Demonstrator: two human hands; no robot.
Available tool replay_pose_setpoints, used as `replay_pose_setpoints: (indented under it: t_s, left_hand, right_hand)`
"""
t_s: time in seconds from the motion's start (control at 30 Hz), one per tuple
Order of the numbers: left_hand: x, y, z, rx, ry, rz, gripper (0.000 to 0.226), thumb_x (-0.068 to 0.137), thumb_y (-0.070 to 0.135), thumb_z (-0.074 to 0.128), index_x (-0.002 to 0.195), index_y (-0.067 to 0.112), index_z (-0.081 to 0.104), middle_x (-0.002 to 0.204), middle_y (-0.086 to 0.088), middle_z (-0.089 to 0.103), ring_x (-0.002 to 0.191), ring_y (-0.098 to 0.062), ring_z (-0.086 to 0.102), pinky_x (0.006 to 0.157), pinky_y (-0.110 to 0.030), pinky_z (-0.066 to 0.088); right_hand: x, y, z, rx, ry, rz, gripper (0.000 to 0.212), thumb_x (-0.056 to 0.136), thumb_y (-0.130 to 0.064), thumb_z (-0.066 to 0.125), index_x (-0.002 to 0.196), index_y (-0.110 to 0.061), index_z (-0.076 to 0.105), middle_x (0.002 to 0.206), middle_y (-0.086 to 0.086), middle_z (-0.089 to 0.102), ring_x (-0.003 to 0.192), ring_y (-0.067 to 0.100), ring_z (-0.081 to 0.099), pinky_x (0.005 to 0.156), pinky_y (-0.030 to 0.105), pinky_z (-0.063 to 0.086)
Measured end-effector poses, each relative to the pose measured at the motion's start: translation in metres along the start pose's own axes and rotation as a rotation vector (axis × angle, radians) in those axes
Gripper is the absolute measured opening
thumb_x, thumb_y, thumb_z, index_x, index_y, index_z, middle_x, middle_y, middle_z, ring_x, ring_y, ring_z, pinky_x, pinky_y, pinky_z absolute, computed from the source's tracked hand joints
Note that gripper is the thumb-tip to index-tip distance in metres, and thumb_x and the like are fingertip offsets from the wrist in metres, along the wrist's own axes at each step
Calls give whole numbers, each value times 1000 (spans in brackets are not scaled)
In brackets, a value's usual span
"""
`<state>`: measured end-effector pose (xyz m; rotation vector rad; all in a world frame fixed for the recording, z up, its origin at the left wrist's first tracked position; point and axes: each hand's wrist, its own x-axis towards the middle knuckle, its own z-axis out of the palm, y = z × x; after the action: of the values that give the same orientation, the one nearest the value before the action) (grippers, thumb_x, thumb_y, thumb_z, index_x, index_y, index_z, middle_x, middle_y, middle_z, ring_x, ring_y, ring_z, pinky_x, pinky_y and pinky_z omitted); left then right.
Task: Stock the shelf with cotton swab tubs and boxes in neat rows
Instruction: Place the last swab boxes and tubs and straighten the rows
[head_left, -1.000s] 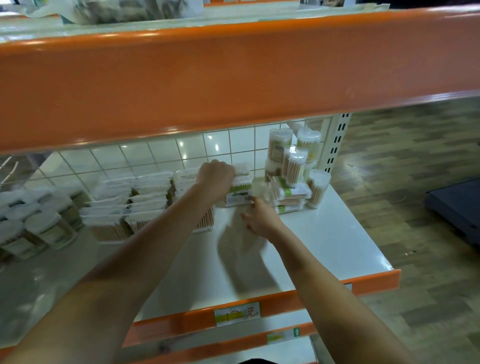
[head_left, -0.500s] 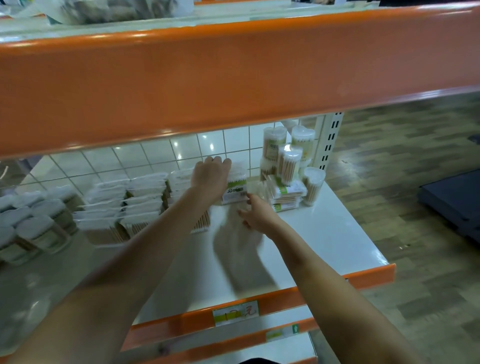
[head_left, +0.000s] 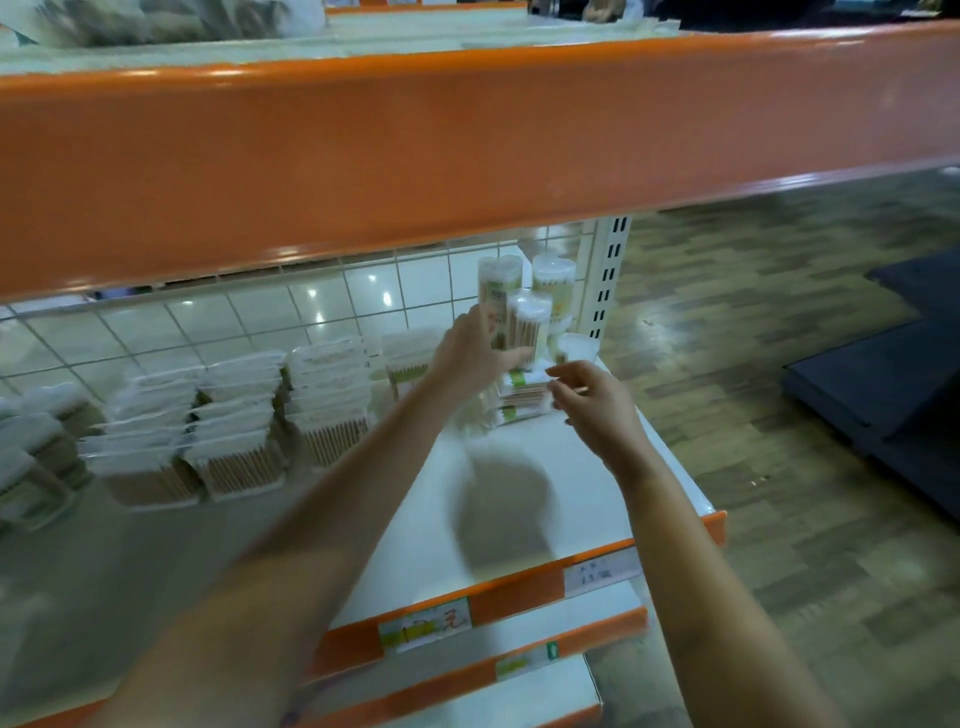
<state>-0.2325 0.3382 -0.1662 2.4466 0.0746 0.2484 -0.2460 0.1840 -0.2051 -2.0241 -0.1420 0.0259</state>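
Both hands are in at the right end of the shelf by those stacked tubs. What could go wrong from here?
1. The tall tubs stand stacked near the shelf's right edge; the left hand, reaching among them, could tip one off onto the floor.
2. The flat packs under the tubs look unevenly piled, so shifting them may topple what is on top.
3. The right hand seems to pinch a loose swab; the picture is too blurred to be sure.
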Motion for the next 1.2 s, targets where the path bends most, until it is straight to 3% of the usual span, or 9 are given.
replay_pose_setpoints:
  t_s: [0.1, 0.27, 0.4, 0.53, 0.73, 0.87, 0.97, 1.1, 1.2]
  left_hand:
    - [14, 4, 19, -95, 33, -85, 65, 75, 38, 76, 126, 12, 46, 118, -2, 61, 104, -18, 60, 78, -23, 45]
    - [29, 3, 40, -168, 54, -230, 81, 69, 46, 78, 134, 15, 40, 125, -5, 58, 112, -24, 58, 94, -40, 49]
    - [27, 8, 41, -151, 91, -263, 74, 74, 40, 75, 132, 12, 38, 128, -7, 55, 117, -27, 53, 97, -42, 46]
    - [18, 12, 38, -178, 122, -256, 64, 78, 35, 73, 125, 11, 35, 124, -7, 54, 112, -25, 55, 86, -33, 47]
    - [-15, 12, 21, -175, 236, -218, 65, 73, 48, 74, 119, 13, 44, 111, -2, 44, 97, -16, 48, 79, -27, 41]
    - [-45, 1, 11, -221, 306, -302, 55, 75, 44, 73, 108, 14, 41, 100, 2, 48, 90, -17, 50, 70, -26, 36]
    - [-73, -11, 2, -256, 345, -397, 61, 75, 46, 73, 114, 13, 39, 97, 5, 48, 89, -17, 50, 72, -26, 36]
    - [-113, -36, -9, -349, 359, -504, 71, 66, 56, 75, 111, 13, 42, 97, 2, 58, 87, -19, 60, 74, -36, 52]
    - [-142, -51, -22, -402, 362, -567, 68, 64, 62, 71, 104, 15, 43, 88, -2, 61, 78, -19, 62, 66, -27, 50]
  right_hand:
    - [-5, 9, -5, 28, -10, 11, 19, 92, -21, 55, 108, -17, 65, 92, -2, 64, 91, 16, 63, 73, 30, 50]
    - [-12, 24, -9, -27, -58, 22, 20, 92, -21, 55, 108, -16, 65, 94, -2, 64, 91, 17, 62, 79, 34, 50]
    - [-11, 28, -17, -53, -107, 26, 22, 92, -20, 53, 111, -16, 64, 96, -3, 62, 93, 16, 61, 83, 33, 50]
    - [-6, 27, -23, -30, -123, 6, 22, 93, -22, 54, 111, -15, 64, 97, -5, 62, 95, 14, 61, 83, 30, 49]
    - [1, 24, -23, 41, -157, -27, 19, 93, -22, 55, 108, -19, 65, 96, -4, 64, 91, 13, 63, 75, 26, 50]
    - [0, 17, -9, 47, -239, -56, 18, 93, -20, 54, 107, -17, 64, 94, -2, 65, 87, 12, 63, 73, 24, 49]
    - [-4, 6, 10, 21, -351, -102, 20, 94, -19, 52, 110, -14, 63, 97, -1, 65, 87, 11, 63, 75, 25, 49]
    - [-15, -7, 40, 16, -488, -142, 21, 95, -18, 50, 111, -15, 63, 100, 1, 66, 87, 12, 63, 79, 32, 51]
    - [-29, -17, 61, 20, -579, -153, 18, 96, -17, 50, 109, -17, 62, 99, 2, 66, 85, 13, 63, 80, 34, 50]
